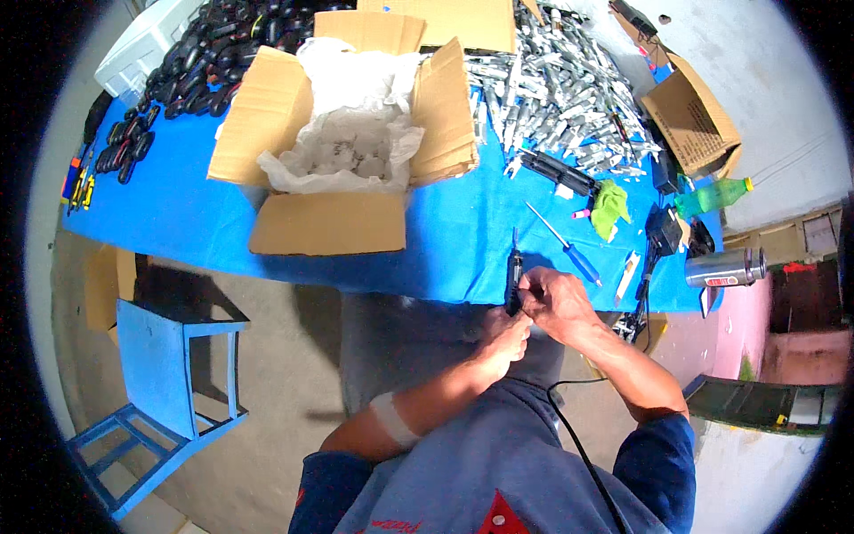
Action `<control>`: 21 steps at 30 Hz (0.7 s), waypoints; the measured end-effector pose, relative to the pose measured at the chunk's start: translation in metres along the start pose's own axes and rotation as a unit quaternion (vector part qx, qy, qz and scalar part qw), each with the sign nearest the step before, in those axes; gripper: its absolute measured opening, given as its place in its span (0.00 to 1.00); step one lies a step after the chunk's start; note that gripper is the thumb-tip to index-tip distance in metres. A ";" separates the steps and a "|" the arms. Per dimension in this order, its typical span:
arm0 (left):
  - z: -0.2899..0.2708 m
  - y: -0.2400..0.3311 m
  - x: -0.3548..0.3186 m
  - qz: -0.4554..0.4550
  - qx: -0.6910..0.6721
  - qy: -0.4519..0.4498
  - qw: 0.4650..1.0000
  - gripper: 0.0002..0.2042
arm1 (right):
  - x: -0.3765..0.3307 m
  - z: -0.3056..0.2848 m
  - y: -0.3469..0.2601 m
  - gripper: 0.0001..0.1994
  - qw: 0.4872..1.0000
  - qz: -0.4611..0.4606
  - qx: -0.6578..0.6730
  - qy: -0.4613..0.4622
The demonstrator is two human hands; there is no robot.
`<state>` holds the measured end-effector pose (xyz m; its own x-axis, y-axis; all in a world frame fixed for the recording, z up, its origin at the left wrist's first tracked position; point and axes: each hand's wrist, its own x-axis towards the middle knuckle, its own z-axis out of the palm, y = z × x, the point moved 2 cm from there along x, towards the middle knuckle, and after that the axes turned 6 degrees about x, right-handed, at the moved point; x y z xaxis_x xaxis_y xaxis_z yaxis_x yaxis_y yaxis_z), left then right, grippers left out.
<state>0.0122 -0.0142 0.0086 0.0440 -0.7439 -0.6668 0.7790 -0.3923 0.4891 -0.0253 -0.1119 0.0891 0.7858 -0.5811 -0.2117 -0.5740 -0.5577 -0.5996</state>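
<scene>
At the table's front edge, a slim black tool-like device (513, 278) stands out in front of me, with a thin tip pointing away. My left hand (505, 338) is closed round its lower end. My right hand (559, 303) is beside it, fingers pinched together against the device's near part; whatever they grip is hidden. A screwdriver with a blue handle (583, 264) lies to the right of the device. Farther back are a green cloth (610, 209), a small pink-and-white piece (581, 214) and a larger black device (559, 172).
An open cardboard box (329, 224) lined with white plastic stands left of centre. Behind it are heaps of black devices (191, 76) and of clear-wrapped grey pieces (560, 98). At right sit a green bottle (714, 197) and a metal flask (725, 267). A blue chair (156, 365) stands left.
</scene>
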 end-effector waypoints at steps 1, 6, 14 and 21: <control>0.001 -0.001 0.000 0.002 -0.002 0.001 1.000 0.10 | -0.001 -0.001 0.000 0.04 1.000 0.009 0.000 0.001; 0.003 0.003 -0.003 0.007 -0.009 -0.001 1.000 0.11 | -0.001 -0.002 0.002 0.04 1.000 0.024 -0.009 0.005; 0.000 -0.002 0.001 0.003 -0.011 0.001 1.000 0.10 | 0.006 0.000 0.006 0.03 0.995 -0.094 -0.003 -0.017; -0.006 -0.002 0.001 0.001 -0.037 -0.043 0.998 0.13 | 0.012 -0.006 0.016 0.04 0.990 -0.095 0.075 -0.077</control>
<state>0.0147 -0.0106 0.0038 -0.0056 -0.7898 -0.6133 0.8227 -0.3522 0.4461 -0.0262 -0.1308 0.0816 0.9089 -0.3701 -0.1920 -0.3804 -0.5478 -0.7451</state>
